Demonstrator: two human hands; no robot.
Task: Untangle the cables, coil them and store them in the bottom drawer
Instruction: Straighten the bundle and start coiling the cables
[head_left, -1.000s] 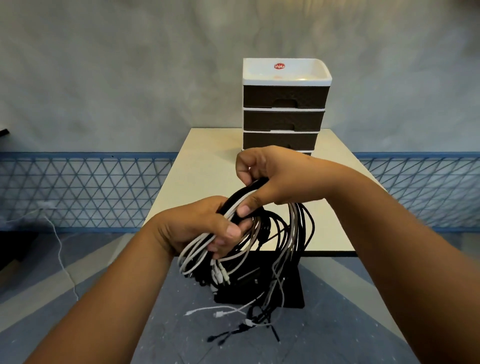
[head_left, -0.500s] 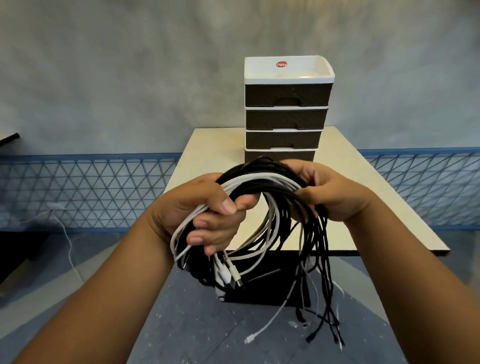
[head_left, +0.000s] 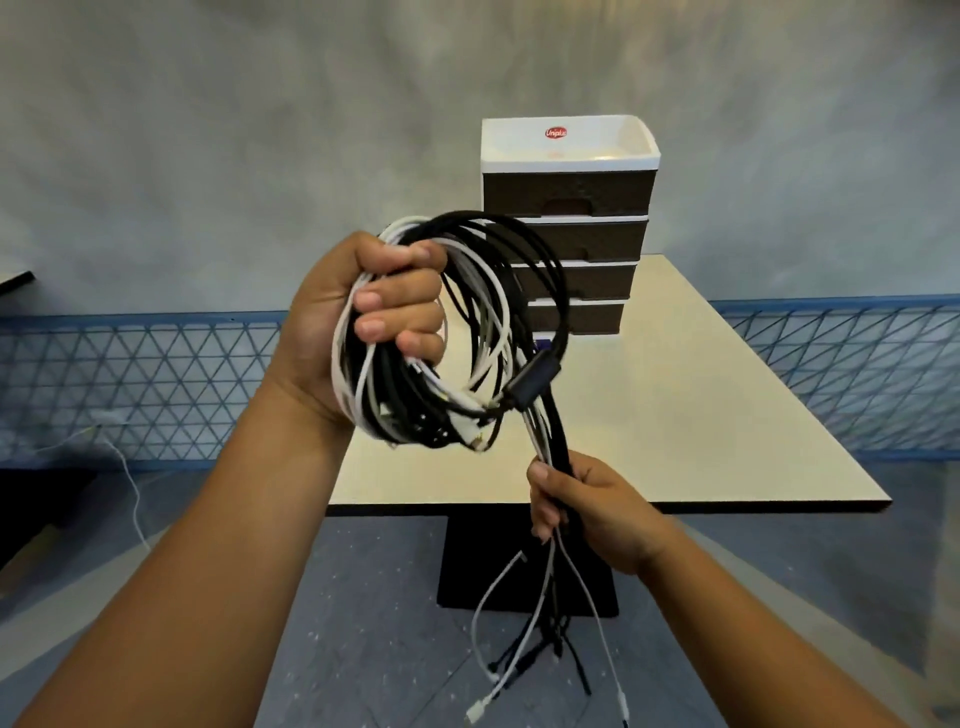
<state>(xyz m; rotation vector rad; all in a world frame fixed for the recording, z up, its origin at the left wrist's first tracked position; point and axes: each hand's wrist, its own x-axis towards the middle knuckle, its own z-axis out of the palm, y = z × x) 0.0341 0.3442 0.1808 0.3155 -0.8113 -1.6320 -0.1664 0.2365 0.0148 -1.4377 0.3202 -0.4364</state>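
My left hand (head_left: 363, 332) grips a coil of black and white cables (head_left: 467, 332), fingers curled tight round the loops, raised in front of the four-drawer organiser (head_left: 569, 228) on the cream table (head_left: 701, 415). My right hand (head_left: 587, 506), lower and nearer the table's front edge, clasps the gathered loose ends (head_left: 524, 660), which dangle toward the grey floor (head_left: 363, 623). The bottom drawer (head_left: 597, 317) sits closed.

One drawer unit (head_left: 569, 228) (four drawers), one table (head_left: 675, 415), one mixed cable bundle (head_left: 467, 332)
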